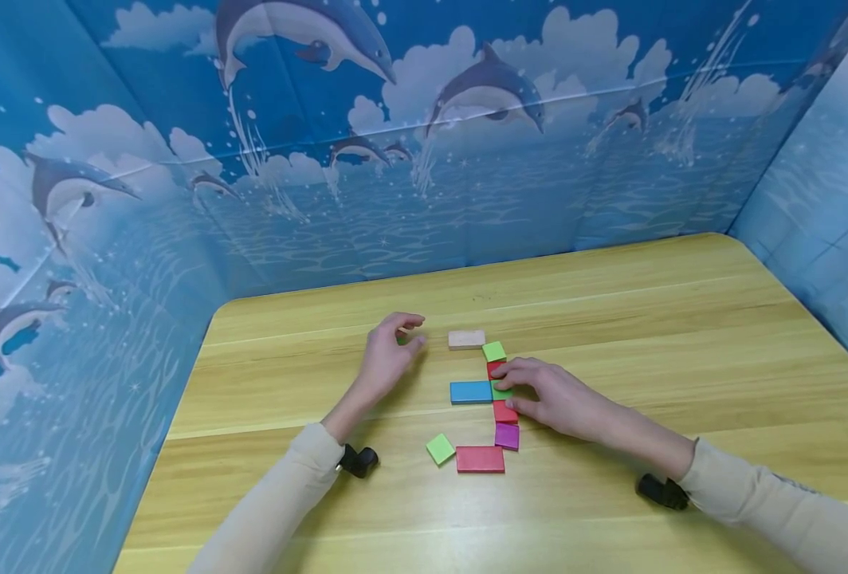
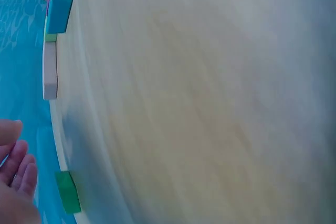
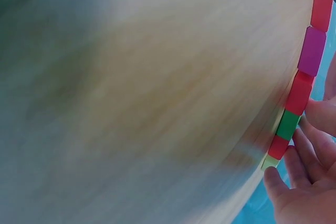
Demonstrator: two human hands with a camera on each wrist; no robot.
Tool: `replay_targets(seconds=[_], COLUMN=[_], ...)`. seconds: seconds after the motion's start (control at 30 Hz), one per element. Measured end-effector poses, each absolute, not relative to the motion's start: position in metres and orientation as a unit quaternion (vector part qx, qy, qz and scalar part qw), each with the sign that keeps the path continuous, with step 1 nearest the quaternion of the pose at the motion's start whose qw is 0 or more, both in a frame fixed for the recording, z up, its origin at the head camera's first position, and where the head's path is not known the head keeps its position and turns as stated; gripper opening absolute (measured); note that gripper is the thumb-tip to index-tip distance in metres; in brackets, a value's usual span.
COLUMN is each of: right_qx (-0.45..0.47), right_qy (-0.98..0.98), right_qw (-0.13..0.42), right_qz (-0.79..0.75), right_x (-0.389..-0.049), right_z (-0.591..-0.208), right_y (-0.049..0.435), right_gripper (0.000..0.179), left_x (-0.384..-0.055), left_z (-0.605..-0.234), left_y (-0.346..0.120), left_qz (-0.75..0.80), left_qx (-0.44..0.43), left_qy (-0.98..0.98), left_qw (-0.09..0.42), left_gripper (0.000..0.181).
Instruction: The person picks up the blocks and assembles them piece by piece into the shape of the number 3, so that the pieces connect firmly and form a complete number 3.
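Note:
My left hand (image 1: 383,363) hovers over the left part of the table with relaxed, slightly bent fingers, holding nothing. Below it in the left wrist view lies a green block (image 2: 67,192). My right hand (image 1: 556,396) is at a column of blocks, its fingertips and thumb touching the blocks' edges. From far to near, the column has a light green block (image 1: 494,351), a red block (image 1: 494,369), a green block (image 1: 500,394), another red block (image 1: 505,412) and a purple block (image 1: 507,436). Fingers partly cover the middle ones. A long blue block (image 1: 470,392) adjoins the column's left side.
At the far end lies a pale wooden block (image 1: 465,340). Nearest me are a long red block (image 1: 480,460) and a tilted light green block (image 1: 441,450). The wooden table (image 1: 668,319) meets a blue dolphin-print curtain (image 1: 424,207) at its back and sides.

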State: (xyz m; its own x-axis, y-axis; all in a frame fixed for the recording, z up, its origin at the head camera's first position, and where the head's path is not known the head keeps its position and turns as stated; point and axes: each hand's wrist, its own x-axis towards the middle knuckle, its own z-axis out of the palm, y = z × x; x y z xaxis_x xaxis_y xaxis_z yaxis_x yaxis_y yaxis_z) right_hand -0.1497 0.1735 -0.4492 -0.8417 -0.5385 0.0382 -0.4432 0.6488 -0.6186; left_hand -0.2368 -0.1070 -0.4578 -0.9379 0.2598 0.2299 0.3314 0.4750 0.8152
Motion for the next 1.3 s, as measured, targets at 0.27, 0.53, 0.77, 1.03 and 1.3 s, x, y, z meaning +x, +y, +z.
replay_targets(seconds=[0.27,0.53,0.77,1.03,1.3], right_qx=[-0.271,-0.272,-0.276,-0.280,-0.283], right_qy=[0.904,0.903,0.901,0.900,0.899], right_qw=[0.073,0.077,0.075,0.071,0.067], right_qz=[-0.322,-0.324,-0.326,-0.327,-0.327], right_x=[-0.149,-0.149,-0.149,-0.150,-0.150], right_z=[-0.450,-0.450,-0.450,-0.449,-0.450], right_y=[0.175,0.175,0.176,0.175,0.175], right_gripper=[0.030,0.030,0.030,0.030,0.030], left_x=[-0.238,-0.239,-0.239,-0.242,-0.238], left_z=[-0.457,-0.462,-0.464,-0.464,-0.461], left_y=[-0.121,-0.133,-0.136,-0.134,-0.126], left_qz=[-0.454,-0.413,-0.403,-0.405,-0.414], left_qx=[-0.150,-0.083,-0.069,-0.072,-0.084], left_qy=[-0.876,-0.906,-0.912,-0.911,-0.906], left_qw=[0.063,0.035,0.014,0.006,0.012], left_gripper=[0.038,0.049,0.047,0.039,0.036])
